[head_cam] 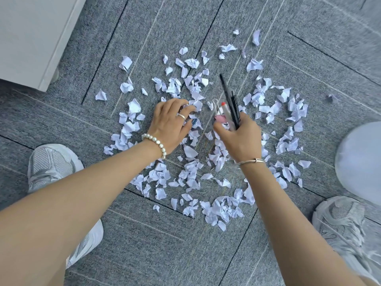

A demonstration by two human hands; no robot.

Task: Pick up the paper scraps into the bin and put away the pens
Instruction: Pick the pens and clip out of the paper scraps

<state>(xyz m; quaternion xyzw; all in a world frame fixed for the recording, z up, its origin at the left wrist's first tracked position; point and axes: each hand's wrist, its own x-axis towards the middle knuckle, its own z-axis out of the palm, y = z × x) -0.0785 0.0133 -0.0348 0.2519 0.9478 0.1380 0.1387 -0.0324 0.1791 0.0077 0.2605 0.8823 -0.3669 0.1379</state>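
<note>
Several white paper scraps (191, 174) lie scattered over the grey carpet in the middle of the head view. My right hand (239, 139) grips a bundle of pens (231, 102): two black ones and a clear one with a red tip, pointing up and away. A pink binder clip (219, 117) with wire handles sits against the same hand's fingers. My left hand (171, 122) reaches down into the scraps left of the pens, fingers curled over a few pieces and something dark blue (194, 121). No bin is in view.
A white cabinet corner (39, 38) stands at the upper left. My two grey sneakers, the left sneaker (51, 164) and the right sneaker (346, 219), flank the scraps. A knee (360, 159) shows at the right edge. Bare carpet (165, 254) lies near the bottom.
</note>
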